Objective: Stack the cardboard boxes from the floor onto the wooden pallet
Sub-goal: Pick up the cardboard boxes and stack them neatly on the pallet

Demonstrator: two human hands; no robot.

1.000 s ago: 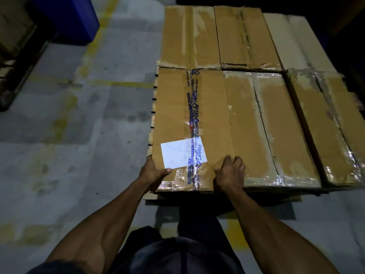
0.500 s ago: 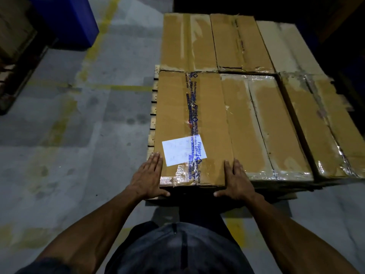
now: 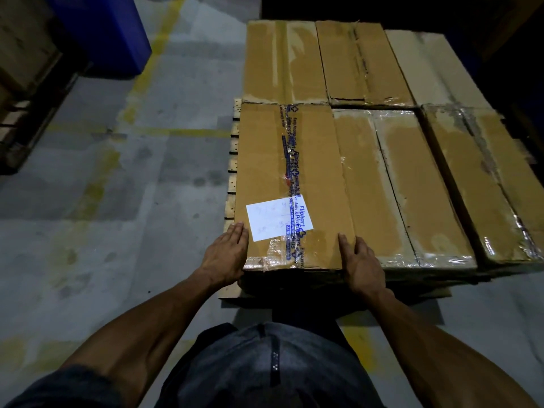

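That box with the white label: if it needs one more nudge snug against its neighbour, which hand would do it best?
Probably the left hand. It lies flat on the labelled box at its outer near corner, free to push toward the neighbouring box. The right hand sits over the seam between them.

Matt cardboard box, glossy tape, wooden pallet

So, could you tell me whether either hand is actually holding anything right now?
Nothing is held: left hand and right hand lie flat-fingered against the labelled cardboard box's near corners.
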